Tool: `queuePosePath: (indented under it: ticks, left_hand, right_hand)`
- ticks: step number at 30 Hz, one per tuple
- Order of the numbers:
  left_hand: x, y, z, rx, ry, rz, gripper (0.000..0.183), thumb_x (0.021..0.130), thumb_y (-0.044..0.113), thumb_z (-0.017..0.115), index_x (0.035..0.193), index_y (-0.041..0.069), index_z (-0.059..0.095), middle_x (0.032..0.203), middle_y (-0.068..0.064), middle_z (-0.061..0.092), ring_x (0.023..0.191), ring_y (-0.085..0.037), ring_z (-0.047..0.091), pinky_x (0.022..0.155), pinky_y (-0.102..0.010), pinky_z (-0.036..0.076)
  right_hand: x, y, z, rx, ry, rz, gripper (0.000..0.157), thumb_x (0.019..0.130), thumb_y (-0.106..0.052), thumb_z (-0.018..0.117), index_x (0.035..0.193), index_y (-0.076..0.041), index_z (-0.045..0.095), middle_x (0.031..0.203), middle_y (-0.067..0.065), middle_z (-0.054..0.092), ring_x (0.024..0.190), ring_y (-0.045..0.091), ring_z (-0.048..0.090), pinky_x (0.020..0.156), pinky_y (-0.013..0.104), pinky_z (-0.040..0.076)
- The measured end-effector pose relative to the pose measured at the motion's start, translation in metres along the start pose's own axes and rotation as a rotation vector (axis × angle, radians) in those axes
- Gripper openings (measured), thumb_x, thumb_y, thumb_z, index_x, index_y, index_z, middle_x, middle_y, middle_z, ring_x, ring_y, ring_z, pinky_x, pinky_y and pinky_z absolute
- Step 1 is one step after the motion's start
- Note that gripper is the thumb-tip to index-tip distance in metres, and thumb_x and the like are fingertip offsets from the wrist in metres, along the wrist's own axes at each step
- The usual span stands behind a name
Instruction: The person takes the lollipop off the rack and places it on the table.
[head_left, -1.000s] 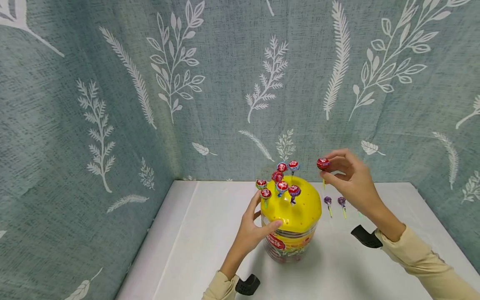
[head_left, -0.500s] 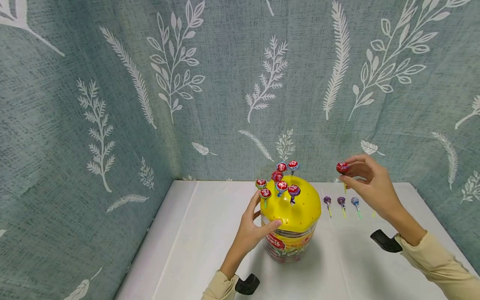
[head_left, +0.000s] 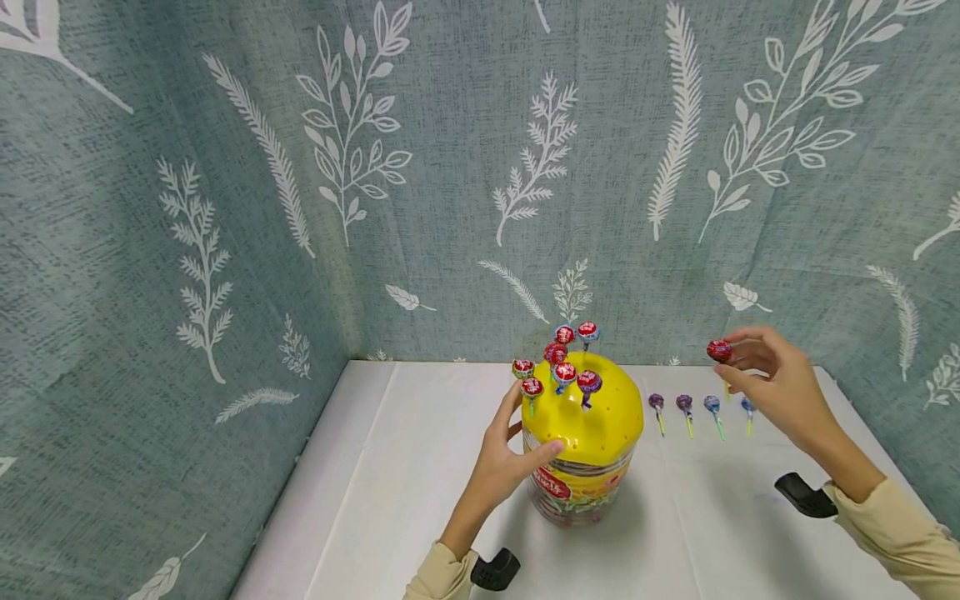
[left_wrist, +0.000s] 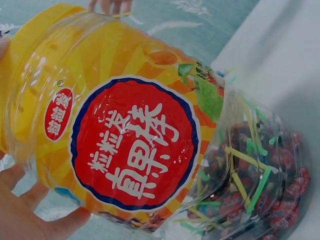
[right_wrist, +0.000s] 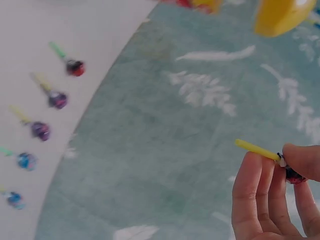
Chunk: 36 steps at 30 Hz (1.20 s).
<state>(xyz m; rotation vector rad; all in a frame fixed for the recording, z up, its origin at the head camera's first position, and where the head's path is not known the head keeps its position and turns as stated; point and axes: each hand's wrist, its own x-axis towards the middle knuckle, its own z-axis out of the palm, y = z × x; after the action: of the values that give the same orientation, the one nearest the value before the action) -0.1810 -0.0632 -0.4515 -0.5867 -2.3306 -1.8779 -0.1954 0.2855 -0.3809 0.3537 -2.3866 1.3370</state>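
Note:
In the head view a clear plastic candy jar (head_left: 581,492) with a yellow lid (head_left: 592,433) stands on the table. My left hand (head_left: 502,467) grips it by the lid, thumb on the near edge and fingers round the left side. Several wrapped lollipops (head_left: 564,375) stick up from holes in the lid. Raised to the right of the jar, my right hand (head_left: 780,383) pinches a red-wrapped lollipop (head_left: 718,351). Its yellow stick (right_wrist: 255,149) juts out past the fingers in the right wrist view. More lollipops (left_wrist: 250,175) lie inside the jar in the left wrist view.
Several lollipops (head_left: 684,402) lie in a row on the white table (head_left: 420,467), right of the jar; the right wrist view shows them with purple, blue and red wrappers (right_wrist: 57,99). A green leaf-patterned cloth (head_left: 450,167) hangs behind and to both sides.
My right hand has moved right and slightly down with the red lollipop, away from the jar, uncovering blue lollipops in the row. The left hand and jar stay put.

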Motion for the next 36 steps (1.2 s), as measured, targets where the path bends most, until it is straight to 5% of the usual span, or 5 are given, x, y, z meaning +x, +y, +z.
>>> queuePosePath:
  ticks: [9, 13, 23, 36]
  left_hand:
    - [0.002, 0.001, -0.002, -0.010, -0.022, -0.025, 0.089, 0.081, 0.035, 0.073, 0.151, 0.020, 0.021, 0.150, -0.001, 0.032, 0.136, -0.023, 0.029, 0.102, -0.049, 0.035]
    - [0.003, 0.002, -0.002, -0.016, -0.027, -0.034, 0.089, 0.081, 0.035, 0.073, 0.151, 0.017, 0.022, 0.150, -0.004, 0.033, 0.136, -0.025, 0.030, 0.102, -0.051, 0.035]
    - [0.000, -0.001, -0.001, -0.019, -0.006, -0.013, 0.086, 0.080, 0.043, 0.073, 0.149, 0.032, 0.024, 0.148, 0.008, 0.033, 0.135, -0.016, 0.030, 0.102, -0.048, 0.035]
    - [0.000, 0.000, 0.000, -0.019, -0.008, -0.027, 0.086, 0.080, 0.042, 0.072, 0.149, 0.031, 0.023, 0.147, 0.007, 0.034, 0.133, -0.017, 0.033, 0.103, -0.046, 0.035]
  right_hand:
    - [-0.005, 0.043, -0.018, 0.038, 0.001, 0.168, 0.034, 0.088, -0.006, 0.066, 0.112, -0.025, 0.051, 0.084, -0.010, 0.061, 0.067, 0.004, 0.062, 0.056, 0.023, 0.053]
    - [-0.007, 0.061, -0.024, 0.030, 0.030, 0.227, 0.031, 0.087, -0.005, 0.067, 0.110, -0.019, 0.052, 0.080, -0.013, 0.060, 0.064, 0.003, 0.062, 0.054, 0.024, 0.053]
    - [-0.009, 0.093, -0.026, -0.131, 0.062, 0.318, 0.042, 0.087, -0.009, 0.067, 0.120, 0.007, 0.046, 0.077, -0.007, 0.058, 0.060, 0.002, 0.060, 0.052, 0.026, 0.053]
    - [-0.006, 0.138, -0.027, -0.201, 0.064, 0.395, 0.040, 0.087, -0.008, 0.065, 0.119, 0.010, 0.048, 0.080, 0.012, 0.062, 0.055, 0.001, 0.058, 0.051, 0.026, 0.053]
